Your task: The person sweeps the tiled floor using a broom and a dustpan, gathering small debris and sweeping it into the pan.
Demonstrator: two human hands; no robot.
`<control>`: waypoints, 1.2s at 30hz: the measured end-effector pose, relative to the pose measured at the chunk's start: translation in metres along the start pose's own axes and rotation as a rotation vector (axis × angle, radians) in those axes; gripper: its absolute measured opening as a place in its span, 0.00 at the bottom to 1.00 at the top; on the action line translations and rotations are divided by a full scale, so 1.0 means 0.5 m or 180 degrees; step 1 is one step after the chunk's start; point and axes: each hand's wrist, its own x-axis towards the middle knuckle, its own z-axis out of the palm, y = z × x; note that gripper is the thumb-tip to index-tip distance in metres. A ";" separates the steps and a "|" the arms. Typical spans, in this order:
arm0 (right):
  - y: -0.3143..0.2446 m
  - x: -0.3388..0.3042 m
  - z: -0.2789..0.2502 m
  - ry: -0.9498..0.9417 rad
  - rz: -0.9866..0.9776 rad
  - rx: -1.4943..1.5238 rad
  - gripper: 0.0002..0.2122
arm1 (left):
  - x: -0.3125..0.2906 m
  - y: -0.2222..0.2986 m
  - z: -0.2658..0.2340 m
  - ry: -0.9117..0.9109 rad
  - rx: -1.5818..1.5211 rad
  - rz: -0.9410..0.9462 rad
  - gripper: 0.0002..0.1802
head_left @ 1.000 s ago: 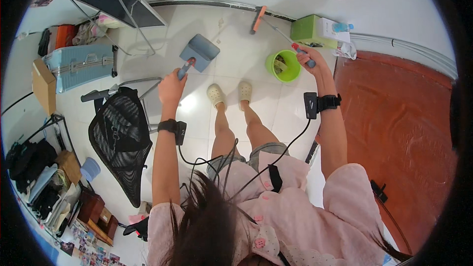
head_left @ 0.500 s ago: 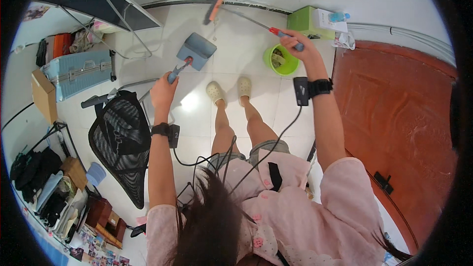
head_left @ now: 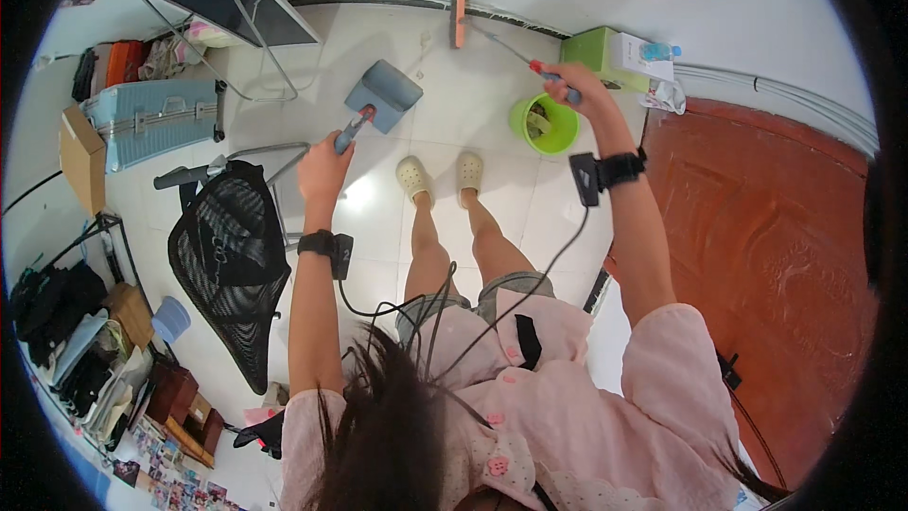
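My left hand (head_left: 324,167) is closed round the grey handle of a blue-grey dustpan (head_left: 383,95), whose pan rests on the pale tiled floor. In my right hand (head_left: 583,90) is the grey grip of a small long-handled broom (head_left: 459,21). Its narrow orange and dark head is at the floor near the far wall, right of the dustpan and apart from it. Small bits of debris (head_left: 422,63) lie on the tiles between the two. A bright green bin (head_left: 546,125) with some waste inside stands just below my right hand.
A black mesh chair (head_left: 230,255) stands left of my left arm. Behind it is a light blue suitcase (head_left: 161,125). A green box (head_left: 594,55) bearing a white box and a bottle sits against the far wall. A reddish-brown door (head_left: 757,274) takes up the right side.
The broom head has moved right along the far wall and turned more upright in view. The dustpan has barely shifted. Both hands keep their grips.
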 end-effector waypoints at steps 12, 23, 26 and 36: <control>0.051 -0.060 -0.055 0.1052 0.0066 -0.0885 0.06 | -0.015 -0.018 -0.005 -0.0103 -0.0091 -0.0150 0.20; 0.117 0.067 0.080 0.0904 -0.0537 -0.3028 0.11 | -0.005 -0.007 -0.002 -0.0148 0.0066 -0.0171 0.19; 0.141 0.063 0.119 0.1007 -0.1039 -0.3393 0.10 | -0.007 0.002 -0.008 -0.0110 0.0022 -0.0097 0.19; 0.257 0.010 -0.009 0.1600 -0.1433 -0.3990 0.11 | -0.013 -0.002 -0.015 -0.0107 -0.0003 -0.0142 0.19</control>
